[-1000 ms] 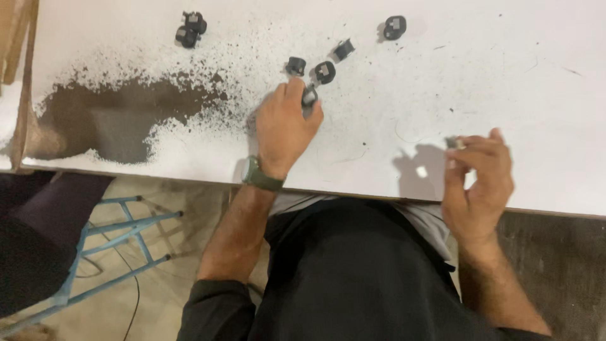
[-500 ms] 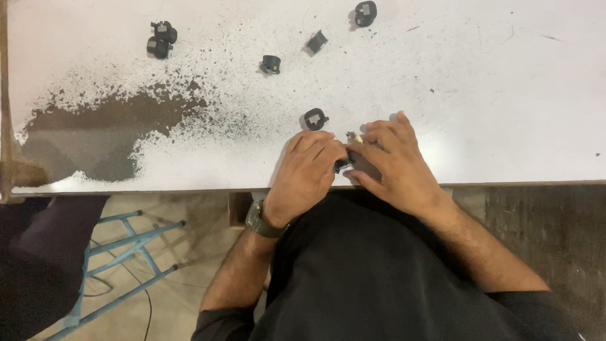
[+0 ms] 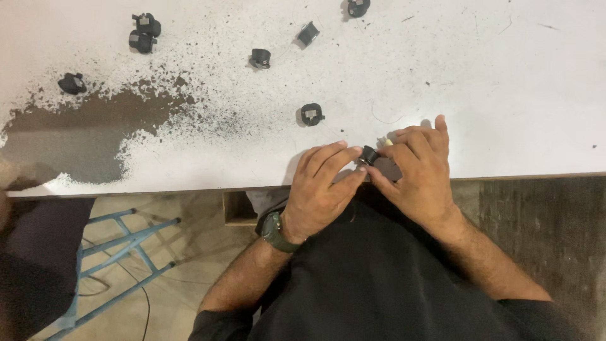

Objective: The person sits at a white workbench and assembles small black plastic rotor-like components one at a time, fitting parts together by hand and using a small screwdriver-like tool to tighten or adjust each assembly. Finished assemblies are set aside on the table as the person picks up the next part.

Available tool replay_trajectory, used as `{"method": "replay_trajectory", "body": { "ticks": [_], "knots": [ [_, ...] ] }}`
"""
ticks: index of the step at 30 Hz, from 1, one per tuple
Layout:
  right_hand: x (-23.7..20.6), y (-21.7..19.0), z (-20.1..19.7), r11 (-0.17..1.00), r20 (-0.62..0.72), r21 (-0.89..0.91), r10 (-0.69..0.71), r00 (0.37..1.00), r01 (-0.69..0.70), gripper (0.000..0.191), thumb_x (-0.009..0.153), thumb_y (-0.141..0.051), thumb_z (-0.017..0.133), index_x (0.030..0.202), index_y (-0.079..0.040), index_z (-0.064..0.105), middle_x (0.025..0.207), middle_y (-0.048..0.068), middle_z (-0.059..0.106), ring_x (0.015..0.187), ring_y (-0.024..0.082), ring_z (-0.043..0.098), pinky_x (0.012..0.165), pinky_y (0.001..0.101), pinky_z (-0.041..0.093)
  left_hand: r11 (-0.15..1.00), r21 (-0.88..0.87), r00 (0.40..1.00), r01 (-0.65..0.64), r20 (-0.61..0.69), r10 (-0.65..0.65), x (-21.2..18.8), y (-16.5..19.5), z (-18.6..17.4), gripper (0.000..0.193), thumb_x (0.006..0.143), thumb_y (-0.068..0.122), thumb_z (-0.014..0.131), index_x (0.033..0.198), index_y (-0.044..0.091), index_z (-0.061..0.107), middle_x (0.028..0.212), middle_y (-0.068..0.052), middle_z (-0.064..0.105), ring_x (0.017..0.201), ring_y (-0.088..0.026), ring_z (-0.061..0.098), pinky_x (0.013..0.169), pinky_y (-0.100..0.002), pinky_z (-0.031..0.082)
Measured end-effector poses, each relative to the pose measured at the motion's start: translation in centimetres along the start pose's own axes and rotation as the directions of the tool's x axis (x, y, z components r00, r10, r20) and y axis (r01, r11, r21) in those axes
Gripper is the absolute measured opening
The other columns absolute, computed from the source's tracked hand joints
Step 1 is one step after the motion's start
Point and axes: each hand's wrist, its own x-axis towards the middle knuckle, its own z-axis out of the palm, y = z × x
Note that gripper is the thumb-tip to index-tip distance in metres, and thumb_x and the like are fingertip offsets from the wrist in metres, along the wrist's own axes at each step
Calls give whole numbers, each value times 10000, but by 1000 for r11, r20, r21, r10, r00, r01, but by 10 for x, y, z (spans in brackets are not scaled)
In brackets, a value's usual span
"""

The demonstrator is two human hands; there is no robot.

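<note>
Black part (image 3: 369, 155) pinched between left hand (image 3: 322, 183) and right hand (image 3: 420, 170) at table (image 3: 505, 95) edge, six like parts (image 3: 311, 114) lying beyond, some with pale square labels.

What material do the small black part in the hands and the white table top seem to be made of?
Black part, pinched between the left hand and right hand: probably moulded plastic, matte, judging by its dull, even black surface; too small to be sure. Table top: looks like a white coating or laminate over a brown board, since a large worn patch shows brown beneath speckled edges.
</note>
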Motion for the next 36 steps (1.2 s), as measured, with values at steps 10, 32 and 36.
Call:
{"method": "replay_trajectory", "body": {
  "ticks": [10,32,36],
  "knots": [
    [-28,7,-1,978,-221,155,-105,970,141,266,886,-19,829,1100,-111,700,1040,68,623,1223,299,626,1315,590,296,987,-60,987,152,-51,-155,-8,3,10,404,824,338,873,1039,45,698,1284,-123,588,1258,-321,544,1047,-502,433],
    [-23,-1,18,957,-208,227,-132,969,179,354,796,48,827,1057,-65,615,990,99,665,1098,306,685,1132,575,504,992,99,992,78,-110,-67,-8,6,20,184,895,65,817,1047,103,721,1375,-63,585,1341,-266,542,1148,-483,458],
    [-22,-2,18,955,-214,232,-133,968,183,356,806,48,834,1063,-60,612,1007,108,666,1101,312,680,1123,567,513,989,141,996,35,-84,-23,-7,5,20,143,913,79,809,1022,109,721,1370,-57,593,1342,-267,530,1135,-490,453]
  ]
}}
